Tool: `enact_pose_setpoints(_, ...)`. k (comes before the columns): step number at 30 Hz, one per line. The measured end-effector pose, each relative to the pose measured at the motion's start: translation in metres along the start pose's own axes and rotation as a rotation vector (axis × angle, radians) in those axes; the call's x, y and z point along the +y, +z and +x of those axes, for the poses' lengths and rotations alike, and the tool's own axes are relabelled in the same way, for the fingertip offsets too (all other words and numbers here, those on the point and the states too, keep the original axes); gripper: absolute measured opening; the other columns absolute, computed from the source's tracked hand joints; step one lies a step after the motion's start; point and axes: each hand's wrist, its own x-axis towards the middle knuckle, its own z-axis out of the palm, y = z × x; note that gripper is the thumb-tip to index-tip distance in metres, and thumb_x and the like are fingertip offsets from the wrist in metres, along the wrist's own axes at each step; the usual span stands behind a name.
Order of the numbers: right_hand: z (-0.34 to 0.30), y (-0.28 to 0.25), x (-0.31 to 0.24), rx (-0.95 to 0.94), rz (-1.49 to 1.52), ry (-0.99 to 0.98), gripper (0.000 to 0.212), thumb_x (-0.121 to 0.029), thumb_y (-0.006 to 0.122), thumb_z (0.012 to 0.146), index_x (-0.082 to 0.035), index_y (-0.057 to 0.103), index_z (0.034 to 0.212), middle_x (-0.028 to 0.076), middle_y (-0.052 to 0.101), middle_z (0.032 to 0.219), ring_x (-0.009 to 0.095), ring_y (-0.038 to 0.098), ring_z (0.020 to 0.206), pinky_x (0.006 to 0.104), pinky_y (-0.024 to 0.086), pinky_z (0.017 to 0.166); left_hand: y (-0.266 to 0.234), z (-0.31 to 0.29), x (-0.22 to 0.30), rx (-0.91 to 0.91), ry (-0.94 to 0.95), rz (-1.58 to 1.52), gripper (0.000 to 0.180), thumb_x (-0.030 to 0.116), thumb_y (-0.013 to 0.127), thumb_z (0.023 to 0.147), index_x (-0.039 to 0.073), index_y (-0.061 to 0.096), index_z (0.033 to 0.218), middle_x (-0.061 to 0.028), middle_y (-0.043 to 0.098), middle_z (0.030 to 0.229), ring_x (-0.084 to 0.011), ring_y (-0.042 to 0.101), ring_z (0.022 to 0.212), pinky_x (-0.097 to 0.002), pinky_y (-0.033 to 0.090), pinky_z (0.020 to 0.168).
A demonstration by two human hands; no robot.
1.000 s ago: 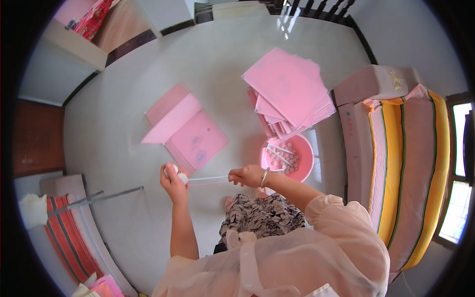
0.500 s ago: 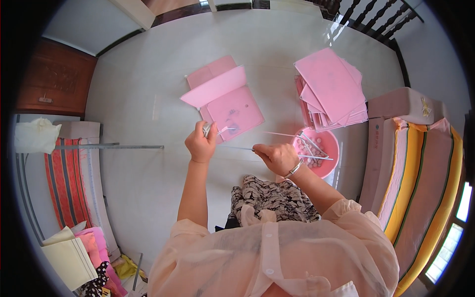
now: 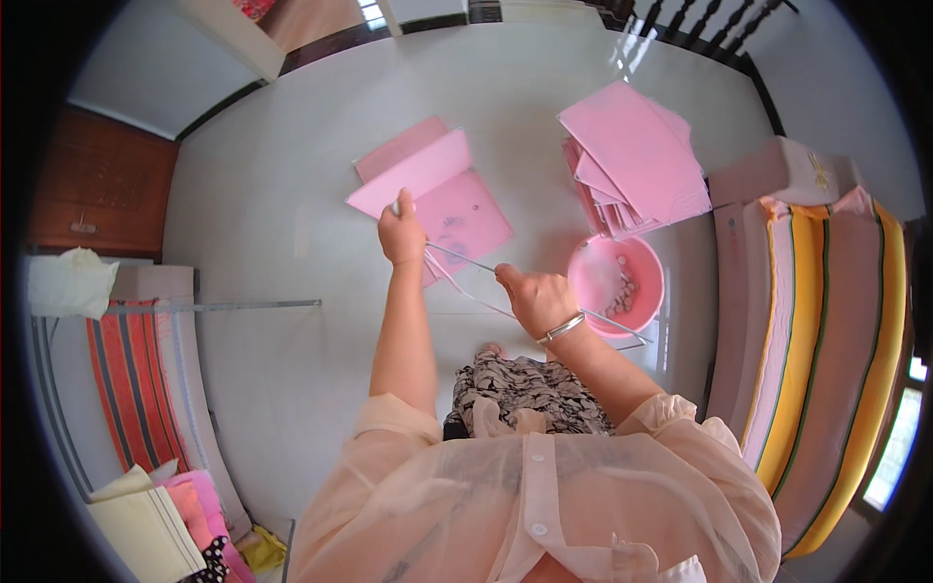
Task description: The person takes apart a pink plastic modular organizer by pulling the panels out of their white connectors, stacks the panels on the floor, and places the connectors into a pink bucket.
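Note:
A long thin frame of grey metal rods [image 3: 462, 257] stretches between my two hands. My left hand [image 3: 400, 231] is closed on one end, thumb up, in front of the joined pink panels [image 3: 471, 219]. Those panels lie on the floor with one standing up from them. My right hand [image 3: 539, 299] grips the frame further along, and its far end passes under my wrist. Beside my right hand is a pink tub [image 3: 653, 282] with several small round pale pieces [image 3: 622, 291] in it. A pale strand hangs below the rod between my hands; its ends are hidden.
Beyond the tub lies a stack of pink panels [image 3: 632, 146]. A sofa with a yellow-striped cover [image 3: 826, 369] stands on the right. On the left are a red-striped seat [image 3: 126, 379], a jutting metal bar [image 3: 262, 304] and a wooden cabinet [image 3: 97, 185]. Dark railings [image 3: 700, 24] stand at the back.
My left hand has risen toward the standing panel. The rods that lay across the tub have swung down and off its opening, with my right hand still gripping them.

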Motion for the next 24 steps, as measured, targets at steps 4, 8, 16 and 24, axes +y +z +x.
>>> enact_pose_setpoints(4,-0.015,-0.02,0.025,-0.052,-0.053,0.031,0.016,-0.014,0.044,0.075,-0.013,0.051,0.089,0.007,0.054,0.055,0.023,0.054,0.048,0.0343,0.04,0.04,0.01,-0.011,0.012,-0.335,0.813,0.513,0.038,0.041,0.047,0.076,0.003,0.048,0.071,-0.0122,0.054,0.058,-0.0309,0.052,0.054,-0.037,0.041,0.048)
enact_pose_setpoints(8,-0.027,-0.033,0.047,0.006,-0.085,-0.002,0.01,-0.017,0.049,0.074,-0.013,0.054,0.082,0.006,0.051,0.048,0.022,0.051,0.041,0.0323,0.038,0.036,0.025,-0.026,0.041,-0.597,1.047,0.688,0.037,0.04,0.048,0.076,0.003,0.047,0.07,-0.0121,0.053,0.056,-0.0307,0.052,0.053,-0.038,0.041,0.048)
enact_pose_setpoints(16,-0.054,-0.043,0.074,0.11,-0.023,0.093,0.02,-0.011,0.043,0.074,-0.012,0.05,0.092,0.006,0.051,0.051,0.022,0.052,0.046,0.0327,0.039,0.04,0.066,-0.042,0.059,-0.633,0.727,0.291,0.038,0.039,0.047,0.078,0.003,0.049,0.066,-0.0068,0.048,0.051,-0.0198,0.05,0.048,-0.0332,0.039,0.047)
enact_pose_setpoints(24,-0.066,-0.056,0.082,0.049,-0.094,0.278,0.026,-0.01,0.041,0.074,-0.011,0.049,0.098,0.006,0.052,0.058,0.022,0.054,0.053,0.033,0.041,0.044,0.146,-0.051,0.041,-0.434,-0.029,-0.181,0.042,0.038,0.046,0.078,-0.003,0.049,0.073,-0.0094,0.05,0.062,-0.0186,0.05,0.052,-0.0301,0.037,0.037)
